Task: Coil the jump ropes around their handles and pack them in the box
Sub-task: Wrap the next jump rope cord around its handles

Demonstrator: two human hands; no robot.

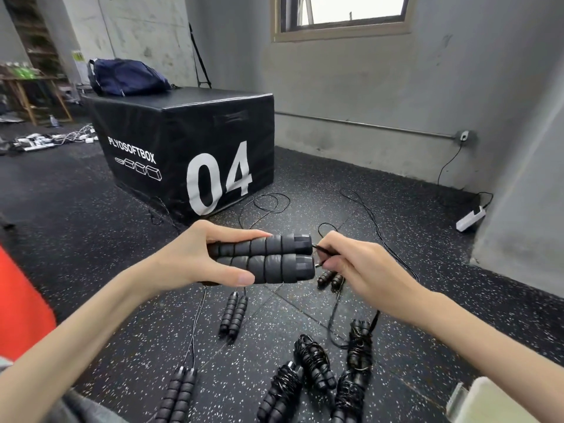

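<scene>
Black padded box (183, 141) printed "PLYOSOFTBOX" in white, large white "04" on same side

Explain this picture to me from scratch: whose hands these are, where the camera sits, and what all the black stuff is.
There is no machine here. A person wears a camera on the head, looking down at their own hands. The left hand grips a pair of black foam handles of a jump rope. The right hand pinches the thin cord where it leaves them. On the speckled floor lie four coiled ropes and three uncoiled pairs of handles. Behind stands a big black padded box.
</scene>
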